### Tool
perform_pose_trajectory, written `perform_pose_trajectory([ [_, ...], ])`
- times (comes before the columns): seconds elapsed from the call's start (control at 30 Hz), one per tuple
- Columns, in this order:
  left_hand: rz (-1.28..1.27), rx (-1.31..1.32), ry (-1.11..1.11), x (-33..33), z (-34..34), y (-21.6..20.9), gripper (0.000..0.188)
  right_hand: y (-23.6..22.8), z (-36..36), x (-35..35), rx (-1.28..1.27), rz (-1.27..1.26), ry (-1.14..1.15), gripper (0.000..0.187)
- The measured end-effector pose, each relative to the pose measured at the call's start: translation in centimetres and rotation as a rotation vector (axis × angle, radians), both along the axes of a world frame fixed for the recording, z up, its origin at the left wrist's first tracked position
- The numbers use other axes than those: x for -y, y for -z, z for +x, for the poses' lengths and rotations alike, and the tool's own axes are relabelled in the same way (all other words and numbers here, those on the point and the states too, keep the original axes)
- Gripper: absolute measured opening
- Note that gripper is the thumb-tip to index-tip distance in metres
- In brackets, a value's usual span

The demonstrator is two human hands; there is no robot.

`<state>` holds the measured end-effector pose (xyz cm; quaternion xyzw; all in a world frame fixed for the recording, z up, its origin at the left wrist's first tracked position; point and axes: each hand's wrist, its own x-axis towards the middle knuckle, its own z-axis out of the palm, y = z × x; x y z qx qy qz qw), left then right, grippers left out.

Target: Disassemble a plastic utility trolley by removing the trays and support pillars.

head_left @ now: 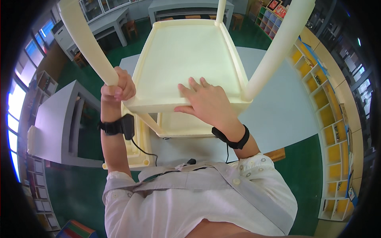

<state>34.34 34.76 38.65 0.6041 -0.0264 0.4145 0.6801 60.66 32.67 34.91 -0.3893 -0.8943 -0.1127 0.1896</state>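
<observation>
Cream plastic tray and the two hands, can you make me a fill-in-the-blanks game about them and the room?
1. The cream post is gripped by the ____ hand.
2. The right hand rests on the cream plastic tray, palm facing ____.
3. Both wristbands are coloured ____.
4. The floor is coloured ____.

Missing words: left; down; black; green.
</observation>
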Motion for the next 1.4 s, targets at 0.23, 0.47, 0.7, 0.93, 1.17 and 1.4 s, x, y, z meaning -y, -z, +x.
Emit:
perform_pose_trajectory([
  [0.23, 0.027, -0.106, -1.186, 3.7, 2.8, 1.1, 0.026, -0.1, 0.7, 0.2, -0.048, -0.014, -0.009, 0.06],
  [0.47, 0.154, -0.201, -1.48, 4.5, 4.5, 1.2, 0.026, 0.0, 1.0, 0.4, -0.053, -0.015, -0.022, 0.06],
  [0.7, 0.028, 0.023, -0.028, 1.7, 1.2, -0.5, 0.012, -0.1, 1.1, 0.3, 0.036, 0.014, 0.005, 0.058],
  [0.93, 0.391, 0.017, -1.267, 4.5, 2.3, -0.5, 0.011, -0.2, 0.7, 0.2, -0.007, 0.019, -0.002, 0.057],
  [1.17, -0.251, 0.052, -1.207, 4.1, -9.2, -1.4, 0.02, 0.1, 0.6, 0.3, -0.055, 0.059, -0.014, 0.056],
  [1.4, -0.256, -1.791, -1.307, 6.3, -15.2, 27.7, 0.056, -1.1, 2.5, 1.0, -0.548, 0.131, -0.35, 0.045],
])
